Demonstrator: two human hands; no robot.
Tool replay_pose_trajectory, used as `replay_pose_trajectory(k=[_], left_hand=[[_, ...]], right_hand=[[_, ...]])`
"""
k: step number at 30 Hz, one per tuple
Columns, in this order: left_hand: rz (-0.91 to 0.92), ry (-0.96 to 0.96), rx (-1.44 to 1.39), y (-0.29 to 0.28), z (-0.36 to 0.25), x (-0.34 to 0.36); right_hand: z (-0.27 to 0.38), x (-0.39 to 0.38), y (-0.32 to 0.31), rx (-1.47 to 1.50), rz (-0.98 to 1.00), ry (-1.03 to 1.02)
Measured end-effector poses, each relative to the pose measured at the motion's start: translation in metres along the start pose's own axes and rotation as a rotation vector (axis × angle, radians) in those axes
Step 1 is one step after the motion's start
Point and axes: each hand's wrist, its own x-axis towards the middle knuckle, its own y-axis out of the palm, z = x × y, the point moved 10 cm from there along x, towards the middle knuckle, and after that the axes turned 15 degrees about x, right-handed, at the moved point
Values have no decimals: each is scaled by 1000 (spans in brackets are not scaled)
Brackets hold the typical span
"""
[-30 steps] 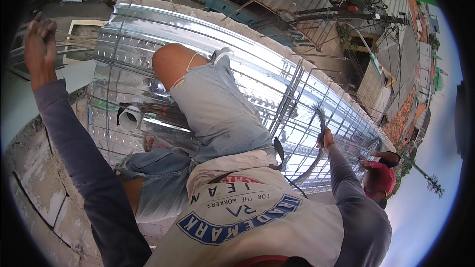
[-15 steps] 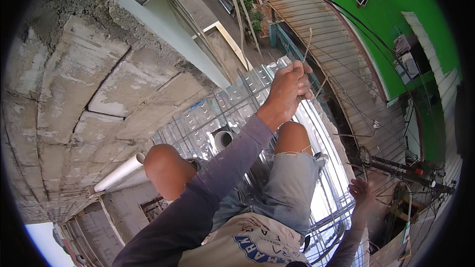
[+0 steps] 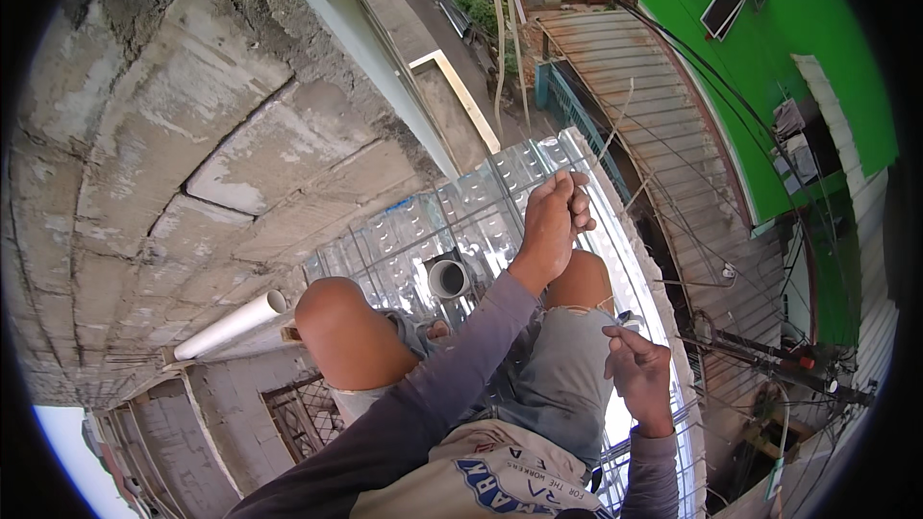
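My left hand (image 3: 551, 229) is closed over the far part of a shiny metal deck sheet (image 3: 471, 200), beyond my right knee. Its fingertips press together, and whatever they may hold is too small to make out. Closer to me on the right, my right hand (image 3: 639, 377) is raised beside my thigh with its fingers curled in; I cannot make out anything in them. Thin steel bars (image 3: 423, 242) cross above the dimpled sheet. A short grey pipe end (image 3: 449, 279) stands upright through the sheet between my knees.
A rough block wall (image 3: 183, 163) rises on the left, with a white pipe (image 3: 231, 325) near it. The deck's concrete edge (image 3: 663, 312) runs along the right, with a drop beyond. Cables (image 3: 798, 358), a rusty corrugated roof (image 3: 654, 86) and a green building (image 3: 711, 86) lie past it.
My right hand has come inward and up, from beyond the deck edge to beside my thigh. My left hand has drawn slightly nearer, still closed. The view has shifted a little.
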Motion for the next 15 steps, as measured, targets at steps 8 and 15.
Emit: replay_pose_trajectory(k=[8, 15], left_hand=[[-96, 31, -83, -19, -9, 12], [-261, 124, -70, -76, -28, 25]], right_hand=[[-38, -46, -56, -337, 10, -60], [-39, -73, -126, -413, -164, -149]])
